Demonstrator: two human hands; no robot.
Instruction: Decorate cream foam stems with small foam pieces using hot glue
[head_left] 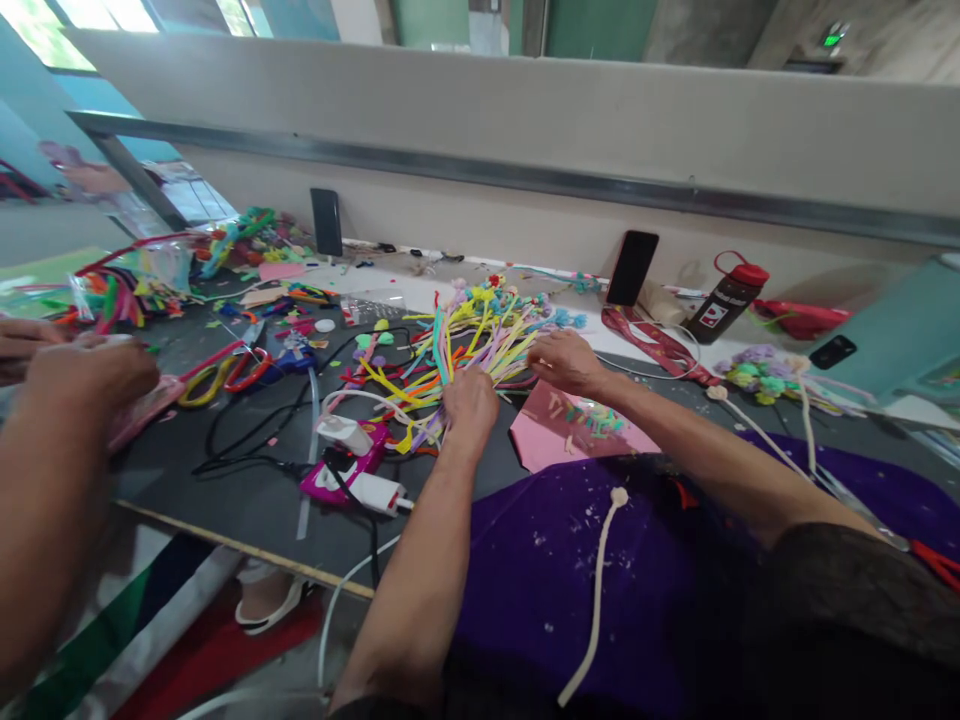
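A heap of colourful pipe cleaners (420,375), some topped with small flower shapes (495,292), lies on the dark table. My left hand (471,408) is closed at the near side of this heap, its fingers around several stems. At the heap's right edge, my right hand (566,362) is closed with the fingertips bent down; what they grip, if anything, is hidden. Just below that hand is a pink sheet (547,425) bearing small pale and green pieces (596,418). A cream pipe cleaner with a knobbed end (600,590) rests on the purple cloth (525,560) over my lap.
A magenta power strip (356,465) with white plugs and black cables sits left of my left arm. Scissors (229,375) lie farther left, beside a co-worker's hands (112,375). Two phones (632,268) and a dark bottle (727,300) stand along the back panel.
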